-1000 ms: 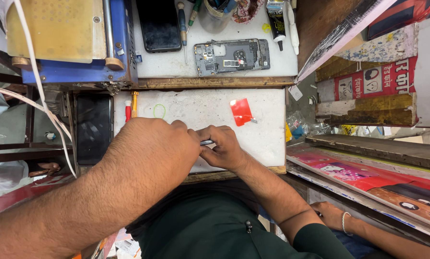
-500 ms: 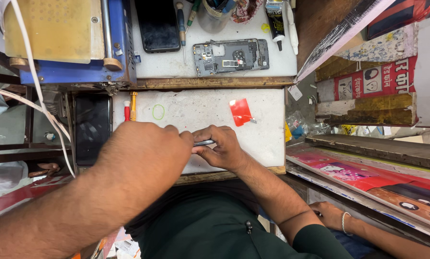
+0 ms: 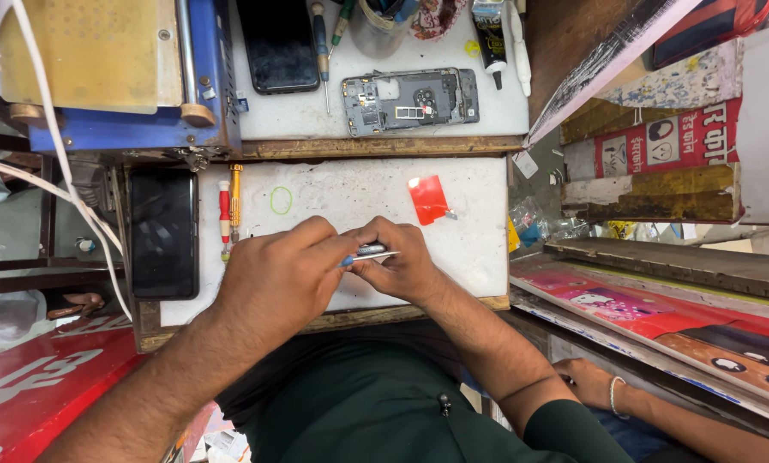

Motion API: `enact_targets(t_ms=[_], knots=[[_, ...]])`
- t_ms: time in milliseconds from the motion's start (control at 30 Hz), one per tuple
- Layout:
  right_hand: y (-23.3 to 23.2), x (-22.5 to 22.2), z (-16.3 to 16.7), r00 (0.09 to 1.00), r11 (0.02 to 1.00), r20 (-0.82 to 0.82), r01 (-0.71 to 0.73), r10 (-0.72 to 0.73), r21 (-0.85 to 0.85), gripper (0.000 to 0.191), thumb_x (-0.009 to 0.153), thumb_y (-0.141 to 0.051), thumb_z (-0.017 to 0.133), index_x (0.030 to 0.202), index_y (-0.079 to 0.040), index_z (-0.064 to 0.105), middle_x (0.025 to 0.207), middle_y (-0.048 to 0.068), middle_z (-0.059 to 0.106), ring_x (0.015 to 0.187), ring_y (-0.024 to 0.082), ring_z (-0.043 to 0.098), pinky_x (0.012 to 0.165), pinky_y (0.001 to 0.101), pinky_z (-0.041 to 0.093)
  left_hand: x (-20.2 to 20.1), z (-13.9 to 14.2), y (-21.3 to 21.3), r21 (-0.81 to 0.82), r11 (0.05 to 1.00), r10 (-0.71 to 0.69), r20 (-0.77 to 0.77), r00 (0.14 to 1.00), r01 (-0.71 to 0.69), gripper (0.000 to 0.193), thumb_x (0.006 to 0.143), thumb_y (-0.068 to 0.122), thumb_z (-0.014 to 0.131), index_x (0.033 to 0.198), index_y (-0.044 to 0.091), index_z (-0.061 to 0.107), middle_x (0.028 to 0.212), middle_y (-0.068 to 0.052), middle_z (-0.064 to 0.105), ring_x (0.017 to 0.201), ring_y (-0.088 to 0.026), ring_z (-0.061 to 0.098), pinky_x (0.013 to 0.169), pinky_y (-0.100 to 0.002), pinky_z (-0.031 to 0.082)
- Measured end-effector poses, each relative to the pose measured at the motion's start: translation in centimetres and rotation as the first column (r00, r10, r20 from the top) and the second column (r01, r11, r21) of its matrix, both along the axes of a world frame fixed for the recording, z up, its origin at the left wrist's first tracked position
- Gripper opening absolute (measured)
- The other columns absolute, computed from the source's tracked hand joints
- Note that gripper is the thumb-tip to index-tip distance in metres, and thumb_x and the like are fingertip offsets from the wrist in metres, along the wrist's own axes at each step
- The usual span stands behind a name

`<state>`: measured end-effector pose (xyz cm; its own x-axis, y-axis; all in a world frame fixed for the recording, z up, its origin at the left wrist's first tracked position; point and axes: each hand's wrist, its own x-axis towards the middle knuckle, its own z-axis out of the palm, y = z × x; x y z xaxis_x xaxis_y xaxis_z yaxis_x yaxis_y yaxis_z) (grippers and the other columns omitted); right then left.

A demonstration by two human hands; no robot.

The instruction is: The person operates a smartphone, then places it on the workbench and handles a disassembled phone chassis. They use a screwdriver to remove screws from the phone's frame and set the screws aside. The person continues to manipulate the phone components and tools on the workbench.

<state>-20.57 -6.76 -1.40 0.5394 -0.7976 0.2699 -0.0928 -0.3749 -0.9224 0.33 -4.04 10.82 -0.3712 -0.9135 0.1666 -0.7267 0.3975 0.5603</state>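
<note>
White work mat [image 3: 479, 249] bears a red sticker [image 3: 428, 199]; left hand [image 3: 277, 276] and right hand [image 3: 402, 261] pinch a thin metal part [image 3: 372, 251], screwdrivers [image 3: 229, 206] beside.

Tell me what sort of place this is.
Most likely a phone repair bench. An opened phone frame lies on the upper shelf, small screwdrivers sit on the white mat, and both hands, left hand and right hand, work a small metal tool.

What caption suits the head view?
Both hands, left hand and right hand, grip a small tool over a white mat.
</note>
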Motion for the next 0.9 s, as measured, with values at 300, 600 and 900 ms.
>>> enact_targets(t_ms=[300,600,900], knots=[[-3.0,-1.9,2.7,0.884,0.827,0.016,-0.443,0.467,0.347,0.062,0.093,-0.025,0.076,0.146,-0.004,0.049,0.12,0.012,0.071,0.111,0.021,0.069,0.098,0.0343,0.055,-0.7,0.4,-0.2,-0.108,0.994,-0.018,0.131,0.991,0.032,0.016,0.085,0.015,0.074,0.098,0.009,0.067,0.084,-0.004,0.06,0.061,-0.02,0.069,0.048,-0.035,0.054],[-1.2,-5.9,1.1,0.93,0.774,0.368,-0.244,0.015,0.584,0.052,0.098,-0.022,0.067,0.144,-0.006,0.048,0.124,0.016,0.067,0.122,0.029,0.065,0.108,0.0419,0.052,0.7,-4.5,-0.9,0.27,0.91,0.384,-0.258,0.886,-0.316,0.016,0.097,0.018,0.066,0.107,0.006,0.064,0.093,-0.014,0.071,0.07,-0.032,0.071,0.062,-0.044,0.055],[0.8,-10.6,-0.1,0.911,0.91,0.369,0.013,-0.181,0.415,0.043,0.103,-0.019,0.058,0.142,-0.003,0.049,0.123,0.022,0.064,0.121,0.032,0.063,0.11,0.0475,0.052,-1.0,-13.3,-2.7,0.328,0.893,0.319,0.026,0.948,-0.309,0.017,0.095,0.022,0.065,0.104,0.008,0.069,0.097,-0.016,0.073,0.085,-0.039,0.069,0.073,-0.051,0.056]])
